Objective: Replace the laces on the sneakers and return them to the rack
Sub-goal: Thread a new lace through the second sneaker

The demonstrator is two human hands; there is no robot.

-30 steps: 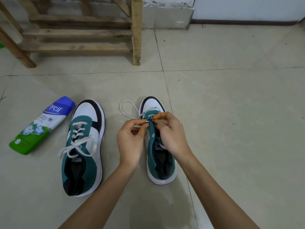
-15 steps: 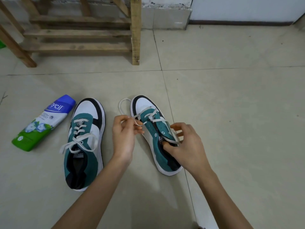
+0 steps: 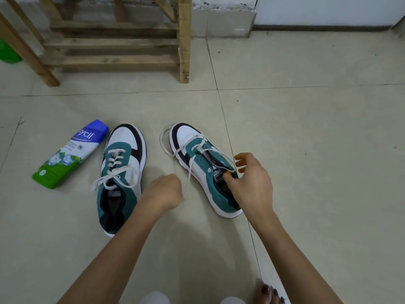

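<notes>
Two teal, white and black sneakers lie on the tiled floor. The left sneaker [image 3: 121,172] is laced, its white lace ends loose over its sides. The right sneaker [image 3: 203,165] is turned with its toe to the upper left and is only partly laced. My left hand [image 3: 164,191] is curled round the white lace [image 3: 189,172], which runs taut from the sneaker's eyelets down to it. My right hand [image 3: 249,183] holds the sneaker at its tongue, thumb pressed on the tongue label, fingers spread above the collar. A loop of lace [image 3: 163,141] lies left of the toe.
A wooden shoe rack [image 3: 114,44] stands at the back left. A blue, white and green bottle [image 3: 70,154] lies on the floor left of the sneakers. A green thing [image 3: 8,51] shows at the left edge. Toes of a foot [image 3: 268,292] appear at the bottom.
My left hand has pulled the lace down and toward me, away from the eyelets. My right hand shifted to the tongue, and the right sneaker turned further with its toe leftward.
</notes>
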